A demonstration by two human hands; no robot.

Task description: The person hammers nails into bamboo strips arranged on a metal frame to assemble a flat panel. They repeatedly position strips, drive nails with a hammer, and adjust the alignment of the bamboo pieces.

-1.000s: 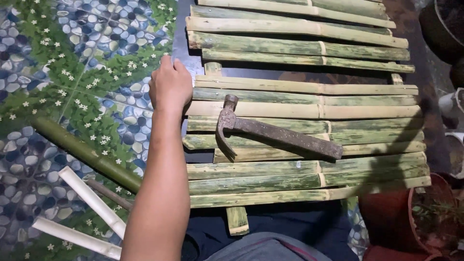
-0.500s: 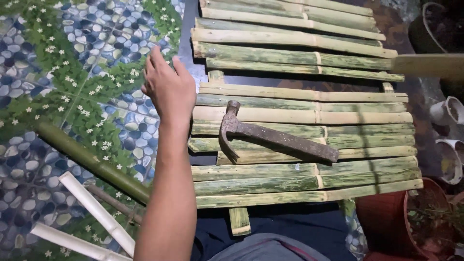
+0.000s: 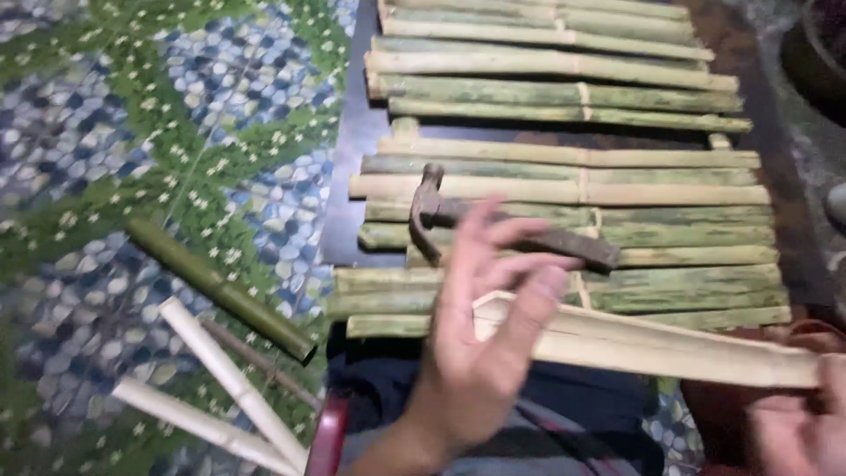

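Beyond my left hand [image 3: 480, 353] a hammer [image 3: 502, 225] lies on the bamboo slats [image 3: 670, 189]; loose sticks [image 3: 220, 379] lie to its left; a slat [image 3: 652, 344] runs right to my right hand [image 3: 806, 423].

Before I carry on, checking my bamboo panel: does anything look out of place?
A rusty claw hammer lies loose and diagonal across the green bamboo slat panel. A gap splits the slats in two groups.

Rusty hammer [image 3: 511, 227], 2 pale sticks [image 3: 231, 381]
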